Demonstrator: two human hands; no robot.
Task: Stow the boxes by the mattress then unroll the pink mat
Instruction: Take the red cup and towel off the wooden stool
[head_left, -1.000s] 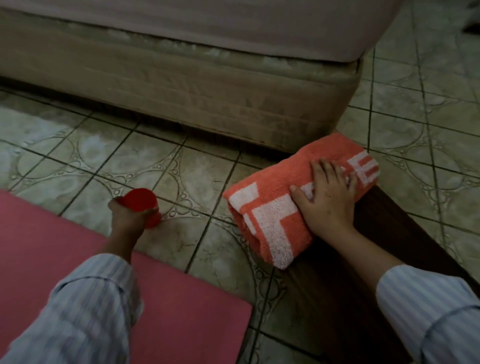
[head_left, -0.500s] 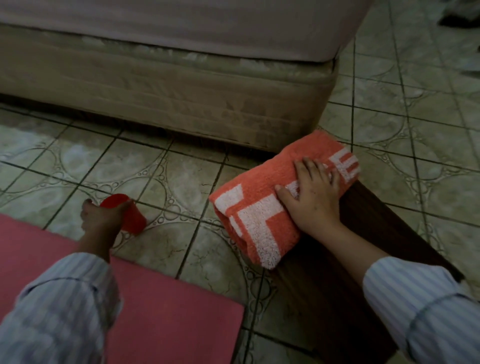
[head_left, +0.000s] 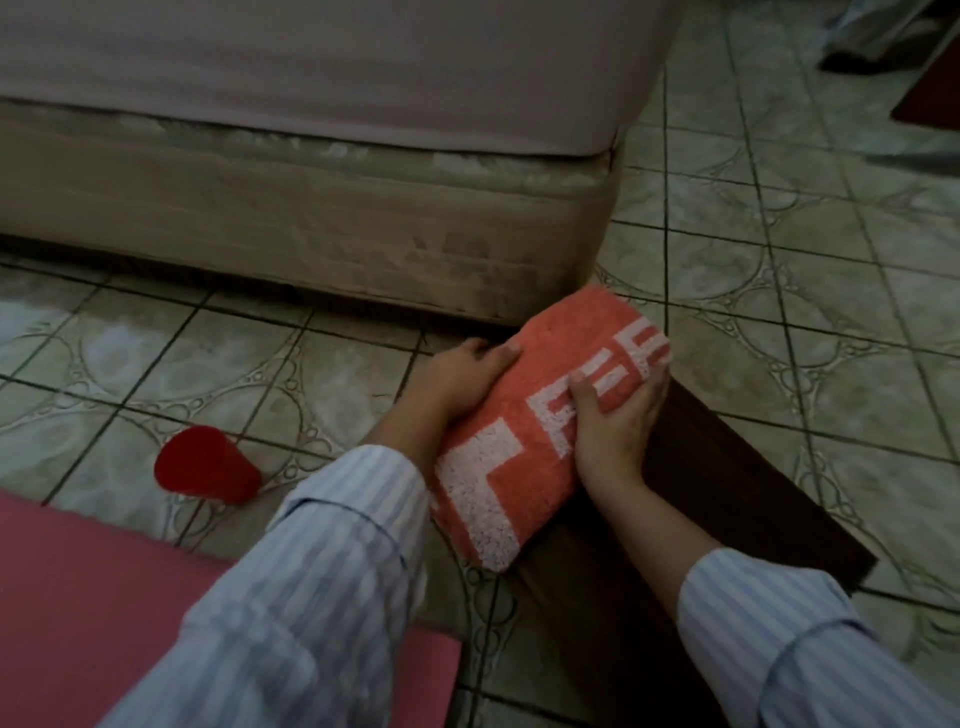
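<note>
1. Both hands grip a rolled orange towel (head_left: 540, 415) with white blocky markings.
2. The left hand (head_left: 457, 379) clasps the towel's left side, fingers curled over its upper edge.
3. The right hand (head_left: 613, 421) clasps the right side, thumb pressed on top and fingers wrapped underneath.
4. The towel lies tilted on a dark brown box (head_left: 727, 493), which sits on the tiled floor (head_left: 779, 260) with its far end close to the mattress corner.
5. The mattress (head_left: 311, 104) fills the top of the view, resting on a beige base (head_left: 311, 218).
6. The pink mat (head_left: 78, 597) lies flat at the bottom left corner of the floor, partly under the left sleeve (head_left: 311, 571).
7. A red cup (head_left: 205, 465) lies on its side on the floor just beyond the mat's far edge, apart from both hands.
8. The right sleeve (head_left: 779, 623) is striped pale blue like the left.
</note>
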